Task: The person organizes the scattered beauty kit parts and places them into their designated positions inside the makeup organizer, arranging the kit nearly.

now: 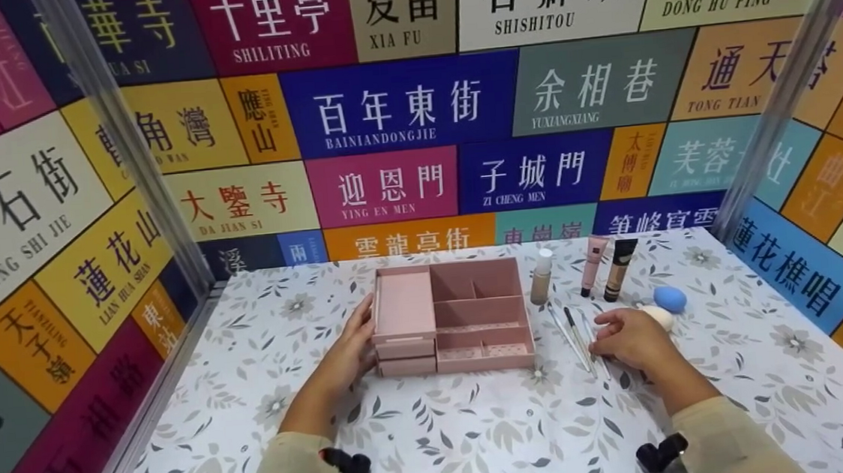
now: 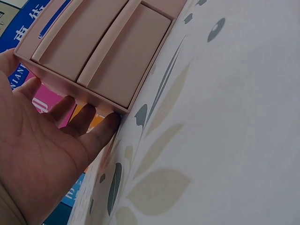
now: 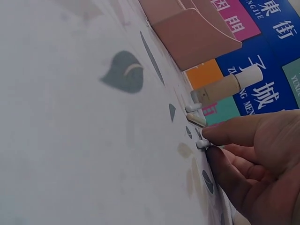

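A pink desktop organizer with open compartments and small drawers stands mid-table. My left hand touches its left side; the left wrist view shows the fingertips along the side wall beside two drawer fronts. On the right, my right hand pinches the end of a slim white makeup brush between thumb and forefinger, low over the table. Two more slim brushes lie just left of it, one with a dark tip. The far end of the pinched brush is partly hidden by the fingers.
Behind the brushes stand a foundation bottle with a white cap, a pink tube and a black-and-beige tube. A blue makeup sponge and a cream one lie beyond my right hand. Printed walls enclose the table.
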Motion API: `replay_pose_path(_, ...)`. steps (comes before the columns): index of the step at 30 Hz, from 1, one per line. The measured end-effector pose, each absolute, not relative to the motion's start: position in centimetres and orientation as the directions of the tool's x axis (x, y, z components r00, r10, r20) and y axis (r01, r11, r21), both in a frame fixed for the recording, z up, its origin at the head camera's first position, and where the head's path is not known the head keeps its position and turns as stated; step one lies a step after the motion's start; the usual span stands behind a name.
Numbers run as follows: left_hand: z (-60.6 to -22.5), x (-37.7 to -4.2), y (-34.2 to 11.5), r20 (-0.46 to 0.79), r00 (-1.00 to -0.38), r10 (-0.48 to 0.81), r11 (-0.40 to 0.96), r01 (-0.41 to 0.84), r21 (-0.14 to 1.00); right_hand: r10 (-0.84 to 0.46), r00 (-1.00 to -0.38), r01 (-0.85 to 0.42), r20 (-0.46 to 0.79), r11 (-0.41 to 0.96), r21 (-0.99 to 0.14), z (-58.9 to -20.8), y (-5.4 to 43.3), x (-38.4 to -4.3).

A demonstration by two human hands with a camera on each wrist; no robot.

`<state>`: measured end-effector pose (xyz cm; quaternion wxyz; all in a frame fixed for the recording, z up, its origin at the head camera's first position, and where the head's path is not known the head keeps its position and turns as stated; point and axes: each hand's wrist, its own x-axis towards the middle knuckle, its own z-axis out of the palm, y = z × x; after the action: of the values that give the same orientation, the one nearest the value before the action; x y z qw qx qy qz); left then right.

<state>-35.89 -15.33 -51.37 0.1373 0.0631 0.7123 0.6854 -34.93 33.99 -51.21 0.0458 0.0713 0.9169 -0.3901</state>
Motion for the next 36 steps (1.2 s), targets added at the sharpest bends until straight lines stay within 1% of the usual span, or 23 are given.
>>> replay_pose_path(6, -51.2, -35.8, -15.3, -0.115, -0.955, 0.273, 0.052, -0.105, 0.993, 0.078, -0.988, 0.147, -0.13, 0.713, -0.685, -51.0, 33.6, -34.8)
replay_pose_path(11, -51.2, -35.8, -15.3, -0.112, -0.954, 0.278, 0.042, -0.105, 0.994, 0.091, -0.986, 0.16, -0.137, 0.717, -0.678, -51.0, 33.4, -34.8)
replay_pose_path(17, -51.6, -35.8, -15.3, -0.075, -0.954, 0.291, 0.015, -0.074, 0.997, 0.137, -0.985, 0.173, -0.109, 0.659, -0.732, -51.2, 33.4, -34.8)
replay_pose_path(20, -51.7, -35.8, -15.3, -0.074, -0.955, 0.288, 0.013, -0.074, 0.997, 0.158, -0.982, 0.181, -0.107, 0.595, -0.783, -51.4, 33.4, -34.9)
replay_pose_path(26, -51.7, -35.9, -15.4, -0.064, -0.953, 0.295, 0.009, -0.065, 0.998, 0.16, -0.97, 0.235, -0.185, 0.39, -0.89, -51.1, 33.1, -35.0)
replay_pose_path(31, -51.6, -35.9, -15.4, -0.061, -0.954, 0.295, 0.015, -0.059, 0.998, 0.134, -0.964, 0.259, -0.231, 0.263, -0.929, -50.7, 32.8, -35.0)
replay_pose_path(36, -51.6, -36.0, -15.4, -0.07, -0.954, 0.292, 0.021, -0.067, 0.998, 0.07, -0.974, 0.227, -0.217, 0.176, -0.958, -50.2, 32.4, -34.9)
